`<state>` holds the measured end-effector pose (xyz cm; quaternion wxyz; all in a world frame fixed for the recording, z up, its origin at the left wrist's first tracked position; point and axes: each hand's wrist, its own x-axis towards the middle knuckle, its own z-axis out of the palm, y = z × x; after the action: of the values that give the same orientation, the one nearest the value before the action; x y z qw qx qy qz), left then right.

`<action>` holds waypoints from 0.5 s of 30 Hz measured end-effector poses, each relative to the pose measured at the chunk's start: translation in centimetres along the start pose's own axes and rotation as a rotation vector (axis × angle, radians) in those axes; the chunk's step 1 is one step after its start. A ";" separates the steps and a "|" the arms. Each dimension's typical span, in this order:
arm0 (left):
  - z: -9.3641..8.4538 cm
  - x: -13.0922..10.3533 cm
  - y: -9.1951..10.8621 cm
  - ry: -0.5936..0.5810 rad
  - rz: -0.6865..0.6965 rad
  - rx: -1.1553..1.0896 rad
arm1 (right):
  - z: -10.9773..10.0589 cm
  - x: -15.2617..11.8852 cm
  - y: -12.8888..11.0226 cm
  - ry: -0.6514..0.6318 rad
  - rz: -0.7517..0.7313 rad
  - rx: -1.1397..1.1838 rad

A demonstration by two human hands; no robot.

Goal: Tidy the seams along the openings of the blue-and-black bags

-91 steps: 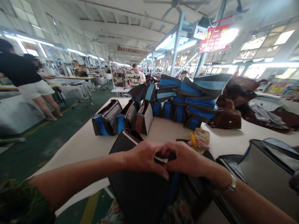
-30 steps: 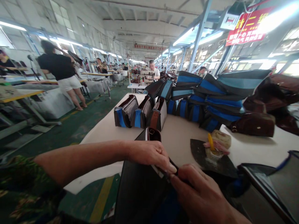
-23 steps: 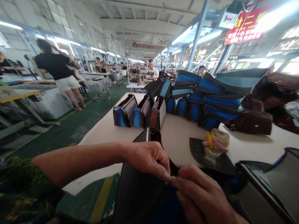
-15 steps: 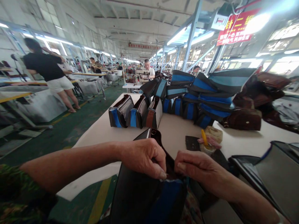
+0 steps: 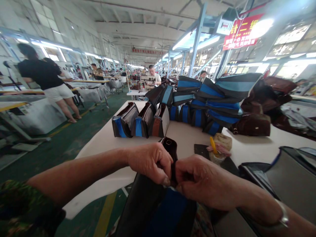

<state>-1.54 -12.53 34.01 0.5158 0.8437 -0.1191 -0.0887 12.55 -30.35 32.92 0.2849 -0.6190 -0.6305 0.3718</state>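
A dark bag piece with a blue stripe [image 5: 164,210] stands upright in front of me, close to my body. My left hand [image 5: 151,163] is closed, thumb and fingers pinching its top edge. Right beside it, my right hand [image 5: 197,179] pinches the same edge, its fingers curled. Behind my hands a dark brown strip with a metal buckle [image 5: 169,142] rises from the bag. The exact bit of edge between my fingertips is hidden.
On the white table [image 5: 106,144] stand several striped bag pieces [image 5: 123,123] in a row. A tall pile of blue-striped pieces [image 5: 217,95], a brown bag [image 5: 251,125] and a small container with a yellow-handled tool [image 5: 213,145] lie farther right. A grey panel [image 5: 296,184] is at right.
My right hand has moved left, up against my left hand. The bag's edge is drawn closer together between them, and the view has shifted slightly.
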 end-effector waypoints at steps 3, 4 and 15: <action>-0.6 -0.5 -0.2 0.004 0.028 -0.016 | -0.3 0.3 0.7 -0.039 -0.115 0.140; -0.8 -0.8 -0.4 0.020 0.035 -0.014 | -0.6 0.4 1.1 -0.050 -0.158 0.180; -3.1 -4.4 1.4 -0.014 -0.119 0.196 | 1.4 1.5 2.2 0.009 -0.380 0.257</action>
<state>-5.03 -9.23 36.77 0.4236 0.8951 -0.0808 -0.1130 12.56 -29.16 30.20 0.4291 -0.4493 -0.6818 0.3862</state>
